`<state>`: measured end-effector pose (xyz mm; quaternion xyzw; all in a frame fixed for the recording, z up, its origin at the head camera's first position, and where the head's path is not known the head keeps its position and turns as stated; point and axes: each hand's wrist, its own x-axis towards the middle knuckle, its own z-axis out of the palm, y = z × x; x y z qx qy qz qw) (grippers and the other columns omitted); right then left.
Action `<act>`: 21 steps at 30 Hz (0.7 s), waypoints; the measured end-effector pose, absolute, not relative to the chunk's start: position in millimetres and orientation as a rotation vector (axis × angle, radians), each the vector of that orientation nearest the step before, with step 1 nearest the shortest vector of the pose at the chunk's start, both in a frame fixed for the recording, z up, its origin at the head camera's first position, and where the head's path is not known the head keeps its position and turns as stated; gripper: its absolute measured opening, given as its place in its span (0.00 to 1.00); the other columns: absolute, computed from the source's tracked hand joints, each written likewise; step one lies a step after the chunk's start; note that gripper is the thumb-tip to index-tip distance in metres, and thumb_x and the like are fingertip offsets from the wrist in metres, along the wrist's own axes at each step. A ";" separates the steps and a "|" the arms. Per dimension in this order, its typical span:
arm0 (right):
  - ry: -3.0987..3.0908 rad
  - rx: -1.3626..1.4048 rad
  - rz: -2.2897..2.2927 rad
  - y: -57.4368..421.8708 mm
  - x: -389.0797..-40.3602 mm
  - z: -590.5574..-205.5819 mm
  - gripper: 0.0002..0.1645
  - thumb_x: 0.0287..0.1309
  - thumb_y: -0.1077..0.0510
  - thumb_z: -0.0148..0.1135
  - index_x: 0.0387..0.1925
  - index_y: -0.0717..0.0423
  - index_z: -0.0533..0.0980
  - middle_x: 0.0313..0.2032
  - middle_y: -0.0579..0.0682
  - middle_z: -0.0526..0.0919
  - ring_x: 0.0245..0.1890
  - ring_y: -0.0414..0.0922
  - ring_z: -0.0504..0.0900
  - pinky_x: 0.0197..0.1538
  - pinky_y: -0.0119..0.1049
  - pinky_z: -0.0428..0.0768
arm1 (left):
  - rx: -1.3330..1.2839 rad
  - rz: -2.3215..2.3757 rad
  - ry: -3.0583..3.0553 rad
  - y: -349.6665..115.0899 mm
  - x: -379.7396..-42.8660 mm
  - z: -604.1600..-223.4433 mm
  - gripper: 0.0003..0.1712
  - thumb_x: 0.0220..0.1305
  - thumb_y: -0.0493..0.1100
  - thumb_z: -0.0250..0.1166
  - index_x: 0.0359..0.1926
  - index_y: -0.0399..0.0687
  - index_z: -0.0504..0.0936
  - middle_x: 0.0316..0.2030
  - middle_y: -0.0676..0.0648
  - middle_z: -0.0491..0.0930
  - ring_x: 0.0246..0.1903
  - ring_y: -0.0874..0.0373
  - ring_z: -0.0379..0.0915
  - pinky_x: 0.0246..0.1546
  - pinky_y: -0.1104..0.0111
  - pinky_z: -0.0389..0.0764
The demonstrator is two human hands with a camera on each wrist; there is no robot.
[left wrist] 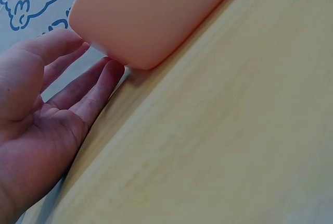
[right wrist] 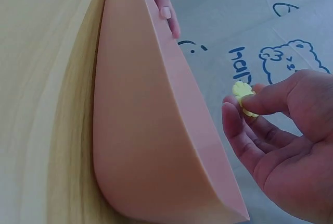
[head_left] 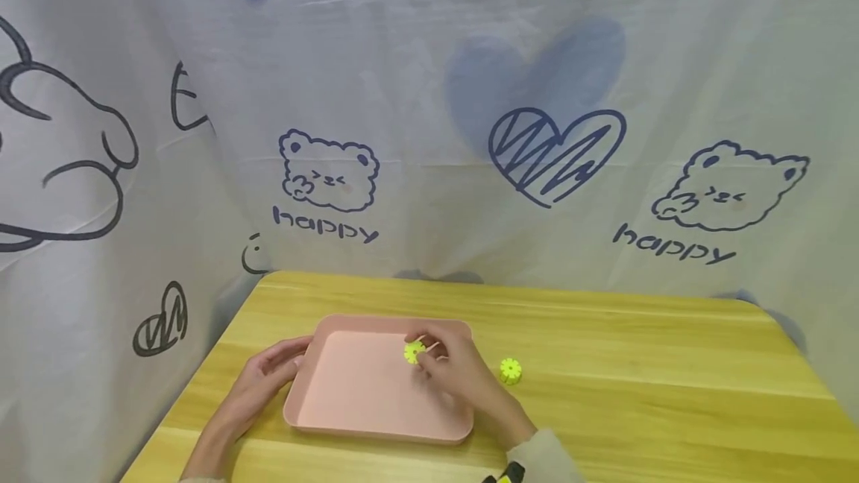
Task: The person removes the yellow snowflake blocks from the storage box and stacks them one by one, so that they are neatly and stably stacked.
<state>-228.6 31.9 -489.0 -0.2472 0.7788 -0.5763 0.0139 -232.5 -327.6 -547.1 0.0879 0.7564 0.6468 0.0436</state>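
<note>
A yellow-green interlocking disc [head_left: 414,352], notched around its edge and with a small centre hole, is pinched between the thumb and fingers of my right hand [head_left: 451,365]. This hand is over the right part of a shallow pink tray [head_left: 369,393]. In the right wrist view the disc [right wrist: 241,91] shows above the tray's rim. At the tray's left side, my left hand [head_left: 262,382] touches the outer wall with extended fingers. The left wrist view shows fingertips against the tray's corner [left wrist: 125,36]. More yellow-green discs [head_left: 511,370], apparently stacked, stand on the table right of the tray.
The wooden table [head_left: 637,393] carries the tray on its left half. Behind and to the left hangs a pale cloth [head_left: 416,80] printed with hearts, bears and words. A black and yellow item [head_left: 506,474] shows by the right sleeve.
</note>
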 end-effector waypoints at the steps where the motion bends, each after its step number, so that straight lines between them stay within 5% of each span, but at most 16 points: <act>1: 2.427 -0.768 -1.797 34.2 -227.3 -488.7 0.20 0.61 0.78 0.55 0.51 0.63 0.81 0.43 0.57 0.84 0.35 0.57 0.86 0.35 0.33 0.87 | 0.278 1.978 2.309 -327.0 -232.8 -547.0 0.27 0.76 0.42 0.61 0.70 0.37 0.72 0.67 0.37 0.74 0.60 0.63 0.76 0.59 0.71 0.79; 21: 2.531 -0.655 -1.745 60.2 -203.7 -488.2 0.20 0.57 0.74 0.68 0.51 0.60 0.82 0.50 0.54 0.85 0.39 0.45 0.84 0.48 0.35 0.86 | 0.293 2.006 2.287 -328.8 -232.8 -546.5 0.26 0.76 0.40 0.62 0.70 0.36 0.72 0.68 0.35 0.72 0.60 0.63 0.76 0.60 0.71 0.78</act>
